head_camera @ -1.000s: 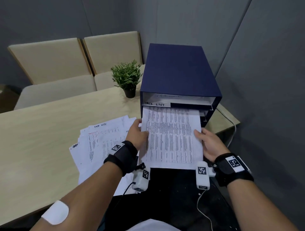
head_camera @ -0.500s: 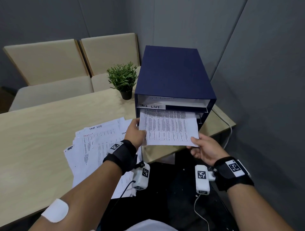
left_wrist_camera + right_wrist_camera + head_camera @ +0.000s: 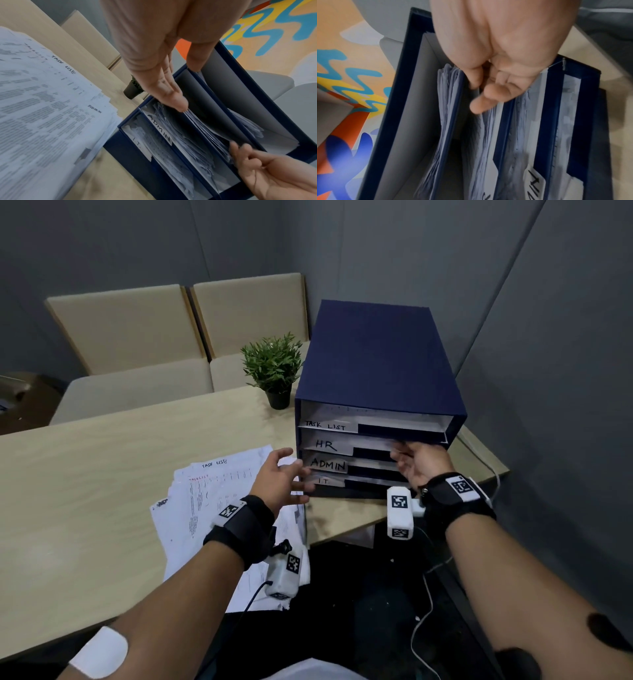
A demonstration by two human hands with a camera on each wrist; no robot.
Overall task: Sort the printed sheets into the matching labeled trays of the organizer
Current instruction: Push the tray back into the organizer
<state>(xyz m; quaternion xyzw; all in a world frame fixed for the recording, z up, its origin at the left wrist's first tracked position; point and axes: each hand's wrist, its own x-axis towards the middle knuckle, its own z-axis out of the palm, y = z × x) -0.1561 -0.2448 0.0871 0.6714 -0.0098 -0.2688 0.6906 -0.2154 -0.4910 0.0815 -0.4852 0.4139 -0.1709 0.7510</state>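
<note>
My dark-blue box organizer [image 3: 370, 364] stands upright, its four stacked trays labelled TASK LIST, HR, ADMIN, I.T., each holding paper. Just left of it, my loose white printed sheets [image 3: 205, 501] lie fanned flat.

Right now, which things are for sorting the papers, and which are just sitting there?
For the job: organizer with labeled trays, stack of printed sheets, left hand, right hand.

Just there: potted plant, two chairs, white cable.
</note>
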